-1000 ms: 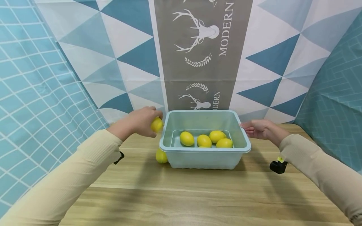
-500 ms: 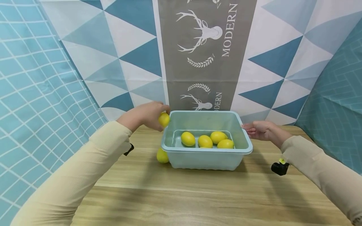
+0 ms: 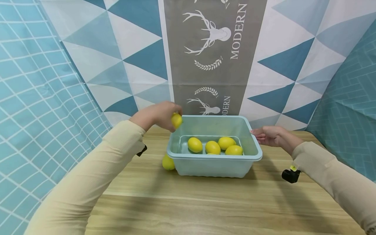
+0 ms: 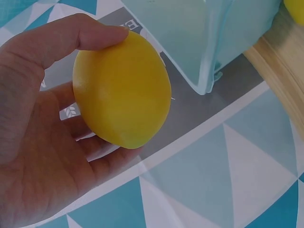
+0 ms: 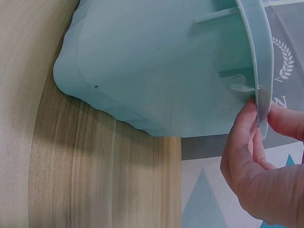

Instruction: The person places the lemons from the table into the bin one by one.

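A yellow lemon [image 4: 122, 92] is gripped between the thumb and fingers of my left hand [image 3: 160, 115], above the left rim of a pale blue plastic basin [image 3: 211, 166]. My right hand [image 3: 270, 135] pinches the basin's right rim; in the right wrist view the thumb lies outside the lip and the fingers [image 5: 240, 137] curl beneath it. Several lemons [image 3: 212, 147] lie on the basin's floor, one mostly hidden by the front wall. Another lemon [image 3: 168, 162] sits on the table against the basin's left side, partly covered by it.
The basin stands on a wood-grain table [image 3: 188, 205]. Behind it hangs a patterned cloth [image 3: 211, 65] with deer heads and triangles. A blue tiled cloth [image 3: 38, 81] closes the left side and a teal one [image 3: 349, 85] the right.
My left hand has moved right and slightly up with the lemon, from beside the basin to above its left rim. My right hand keeps its hold on the right rim.
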`<action>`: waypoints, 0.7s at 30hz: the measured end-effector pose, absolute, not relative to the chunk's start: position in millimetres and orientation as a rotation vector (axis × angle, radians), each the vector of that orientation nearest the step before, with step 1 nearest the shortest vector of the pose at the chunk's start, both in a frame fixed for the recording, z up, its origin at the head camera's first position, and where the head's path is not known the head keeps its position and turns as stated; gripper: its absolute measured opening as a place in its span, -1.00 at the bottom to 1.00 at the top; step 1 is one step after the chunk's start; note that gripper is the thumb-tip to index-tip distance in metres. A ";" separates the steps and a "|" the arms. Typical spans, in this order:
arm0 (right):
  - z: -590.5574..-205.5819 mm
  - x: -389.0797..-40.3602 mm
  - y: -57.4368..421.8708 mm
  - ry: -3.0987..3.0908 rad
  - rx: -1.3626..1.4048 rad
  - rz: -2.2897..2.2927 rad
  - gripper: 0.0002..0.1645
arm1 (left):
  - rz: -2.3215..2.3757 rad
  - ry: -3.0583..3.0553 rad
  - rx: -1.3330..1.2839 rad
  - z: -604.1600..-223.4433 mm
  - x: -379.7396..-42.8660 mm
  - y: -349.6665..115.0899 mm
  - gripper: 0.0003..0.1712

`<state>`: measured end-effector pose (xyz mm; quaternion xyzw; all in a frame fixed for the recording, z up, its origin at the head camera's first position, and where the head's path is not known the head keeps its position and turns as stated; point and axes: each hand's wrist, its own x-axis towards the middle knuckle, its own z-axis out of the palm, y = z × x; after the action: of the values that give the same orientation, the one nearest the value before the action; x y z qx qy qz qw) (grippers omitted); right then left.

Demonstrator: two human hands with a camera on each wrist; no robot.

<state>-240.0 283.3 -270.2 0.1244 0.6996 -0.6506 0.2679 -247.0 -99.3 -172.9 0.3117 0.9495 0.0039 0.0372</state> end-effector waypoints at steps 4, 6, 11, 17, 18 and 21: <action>-270.2 -239.8 283.5 1.897 0.330 -1.752 -0.78 | 0.010 2.915 0.942 -171.6 -248.6 -94.5 -0.37; -270.2 -239.6 283.6 1.900 0.333 -1.755 -0.78 | 0.009 2.914 0.944 -171.2 -249.8 -92.5 -0.37; -269.9 -239.3 283.5 1.903 0.335 -1.758 -0.71 | 0.012 2.901 0.966 -170.7 -254.0 -86.5 -0.38; -269.7 -239.6 283.7 1.893 0.330 -1.762 -0.73 | 0.015 2.885 0.941 -172.4 -256.6 -79.1 -0.37; -269.8 -239.6 283.6 1.892 0.328 -1.762 -0.73 | 0.016 2.882 0.938 -172.8 -256.6 -78.0 -0.37; -270.3 -239.3 283.5 1.889 0.330 -1.764 -0.75 | 0.013 2.874 0.931 -173.3 -256.4 -74.6 -0.37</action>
<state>-239.3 283.5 -270.3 0.1220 0.6990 -0.6530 0.2648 -256.4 -74.6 -173.3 0.3076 0.9496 0.0043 0.0602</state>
